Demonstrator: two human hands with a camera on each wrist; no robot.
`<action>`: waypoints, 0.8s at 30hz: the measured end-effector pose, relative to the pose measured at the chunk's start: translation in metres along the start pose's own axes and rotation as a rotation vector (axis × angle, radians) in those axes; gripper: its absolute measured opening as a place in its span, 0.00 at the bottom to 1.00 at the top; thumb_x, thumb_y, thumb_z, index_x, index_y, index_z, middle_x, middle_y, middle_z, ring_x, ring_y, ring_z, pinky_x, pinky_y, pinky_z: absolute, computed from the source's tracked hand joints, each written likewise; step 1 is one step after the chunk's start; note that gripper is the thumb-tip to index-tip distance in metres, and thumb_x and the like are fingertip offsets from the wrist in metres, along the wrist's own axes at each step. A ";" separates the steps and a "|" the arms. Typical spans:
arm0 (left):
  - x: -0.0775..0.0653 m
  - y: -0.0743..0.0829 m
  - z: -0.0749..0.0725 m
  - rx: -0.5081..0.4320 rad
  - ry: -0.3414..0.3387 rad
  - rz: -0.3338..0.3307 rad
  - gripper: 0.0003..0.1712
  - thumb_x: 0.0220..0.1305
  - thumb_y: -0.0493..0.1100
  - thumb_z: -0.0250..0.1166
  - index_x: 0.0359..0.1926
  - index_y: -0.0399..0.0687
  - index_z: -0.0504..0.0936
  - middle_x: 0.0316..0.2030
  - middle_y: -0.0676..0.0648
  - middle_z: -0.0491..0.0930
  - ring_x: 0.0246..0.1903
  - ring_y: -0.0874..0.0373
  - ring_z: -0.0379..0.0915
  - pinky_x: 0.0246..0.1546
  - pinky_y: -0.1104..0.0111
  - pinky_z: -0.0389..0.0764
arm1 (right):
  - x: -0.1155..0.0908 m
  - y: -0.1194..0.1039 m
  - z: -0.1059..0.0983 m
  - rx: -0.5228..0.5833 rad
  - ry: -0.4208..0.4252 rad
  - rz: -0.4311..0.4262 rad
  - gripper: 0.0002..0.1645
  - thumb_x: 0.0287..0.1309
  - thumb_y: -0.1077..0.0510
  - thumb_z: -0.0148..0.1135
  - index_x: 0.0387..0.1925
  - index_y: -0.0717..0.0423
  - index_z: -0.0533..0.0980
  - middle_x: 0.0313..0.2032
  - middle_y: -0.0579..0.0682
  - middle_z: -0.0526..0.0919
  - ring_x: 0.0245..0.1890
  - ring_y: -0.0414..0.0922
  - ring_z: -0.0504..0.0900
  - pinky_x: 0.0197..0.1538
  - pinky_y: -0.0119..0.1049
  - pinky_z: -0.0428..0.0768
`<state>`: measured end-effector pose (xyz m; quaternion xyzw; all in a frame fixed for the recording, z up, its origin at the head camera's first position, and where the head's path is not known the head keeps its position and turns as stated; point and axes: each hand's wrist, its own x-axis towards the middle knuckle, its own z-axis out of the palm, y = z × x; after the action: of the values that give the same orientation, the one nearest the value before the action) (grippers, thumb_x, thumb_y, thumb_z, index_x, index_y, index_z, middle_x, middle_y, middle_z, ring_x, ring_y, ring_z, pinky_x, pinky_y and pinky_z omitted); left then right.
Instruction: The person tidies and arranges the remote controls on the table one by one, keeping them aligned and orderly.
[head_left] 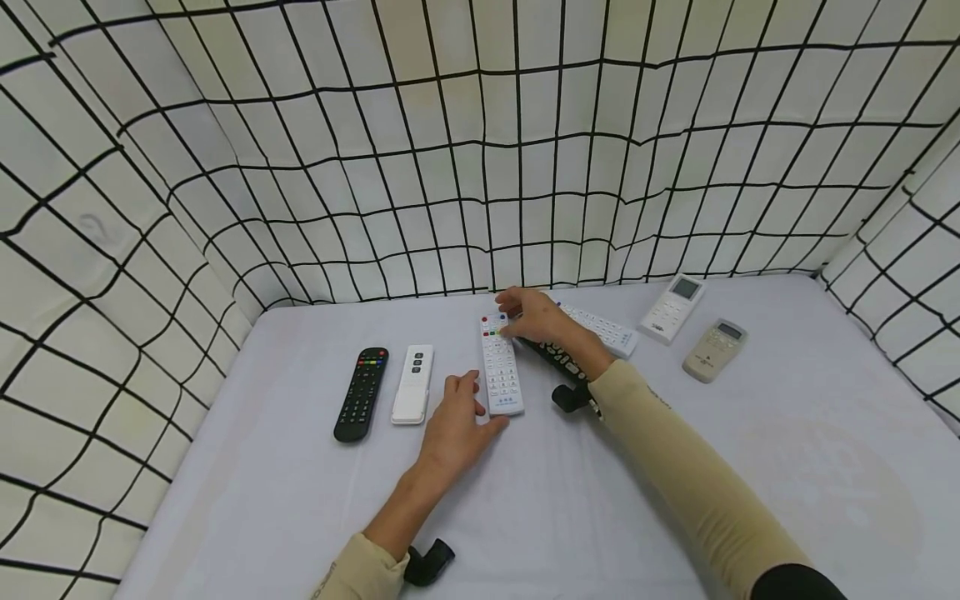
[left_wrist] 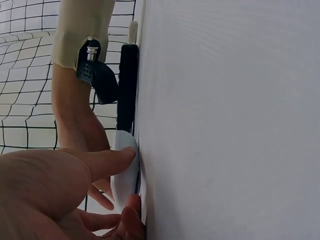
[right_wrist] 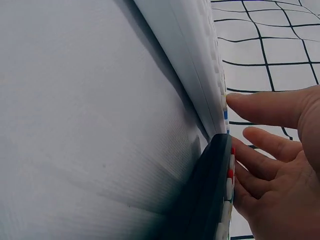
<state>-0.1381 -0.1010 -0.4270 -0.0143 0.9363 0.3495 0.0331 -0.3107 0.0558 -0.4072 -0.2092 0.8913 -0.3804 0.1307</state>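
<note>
A white remote control (head_left: 501, 367) with many buttons lies lengthwise in the middle of the white surface. My left hand (head_left: 456, 425) pinches its near end, with the thumb at the end and the other fingers along the left side. In the left wrist view the thumb lies against the white remote's rounded end (left_wrist: 125, 175). Over the far end of that remote is my right hand (head_left: 536, 317), fingers spread and loosely bent, thumb tip right at the upper buttons. A black remote control (head_left: 555, 358) lies partly hidden under the right wrist.
To the left lie a black remote (head_left: 362, 394) and a slim white remote (head_left: 412, 385). Another white remote (head_left: 603, 329) and two with small screens, one white (head_left: 672, 308) and one beige (head_left: 715, 350), lie at the right. Black netting (head_left: 480, 175) over white cloth walls the sides and back.
</note>
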 end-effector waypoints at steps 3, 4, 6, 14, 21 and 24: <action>0.000 -0.001 0.000 -0.009 0.011 0.002 0.46 0.61 0.44 0.78 0.74 0.36 0.66 0.58 0.41 0.74 0.38 0.58 0.75 0.34 0.70 0.74 | 0.000 0.000 0.001 -0.011 -0.010 -0.010 0.36 0.62 0.61 0.72 0.70 0.60 0.70 0.66 0.59 0.80 0.68 0.55 0.78 0.72 0.49 0.75; 0.000 -0.002 0.000 -0.012 0.012 0.004 0.45 0.60 0.44 0.78 0.73 0.36 0.67 0.57 0.41 0.74 0.38 0.58 0.74 0.34 0.70 0.74 | 0.000 0.000 0.001 -0.013 -0.010 -0.010 0.36 0.62 0.61 0.72 0.70 0.60 0.70 0.65 0.59 0.80 0.68 0.55 0.78 0.71 0.49 0.75; 0.000 -0.002 -0.001 -0.020 0.011 0.004 0.44 0.60 0.43 0.78 0.72 0.37 0.68 0.54 0.42 0.76 0.37 0.59 0.73 0.33 0.71 0.72 | 0.000 -0.001 0.001 -0.020 -0.012 -0.012 0.36 0.63 0.61 0.72 0.70 0.61 0.70 0.65 0.60 0.80 0.67 0.55 0.78 0.71 0.48 0.75; 0.001 -0.002 -0.004 -0.084 -0.014 0.020 0.41 0.59 0.40 0.78 0.70 0.35 0.71 0.43 0.45 0.81 0.34 0.60 0.72 0.31 0.73 0.71 | -0.003 -0.003 -0.001 -0.025 0.003 -0.006 0.34 0.63 0.59 0.72 0.67 0.61 0.72 0.64 0.60 0.79 0.66 0.55 0.78 0.71 0.48 0.75; 0.000 -0.004 -0.004 -0.115 -0.021 0.023 0.39 0.60 0.38 0.77 0.70 0.34 0.72 0.44 0.44 0.79 0.36 0.59 0.74 0.36 0.72 0.75 | -0.006 -0.003 -0.003 0.045 0.030 0.031 0.34 0.63 0.59 0.72 0.68 0.57 0.71 0.65 0.58 0.77 0.67 0.55 0.77 0.65 0.49 0.81; 0.000 -0.006 -0.005 -0.135 -0.017 0.034 0.39 0.60 0.37 0.76 0.70 0.33 0.71 0.45 0.43 0.78 0.37 0.59 0.74 0.37 0.72 0.75 | -0.007 -0.003 -0.003 0.086 0.045 0.043 0.35 0.63 0.59 0.72 0.69 0.55 0.71 0.67 0.57 0.76 0.68 0.55 0.77 0.58 0.47 0.84</action>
<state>-0.1379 -0.1085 -0.4273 0.0024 0.9104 0.4122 0.0342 -0.3044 0.0594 -0.4026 -0.1753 0.8812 -0.4201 0.1276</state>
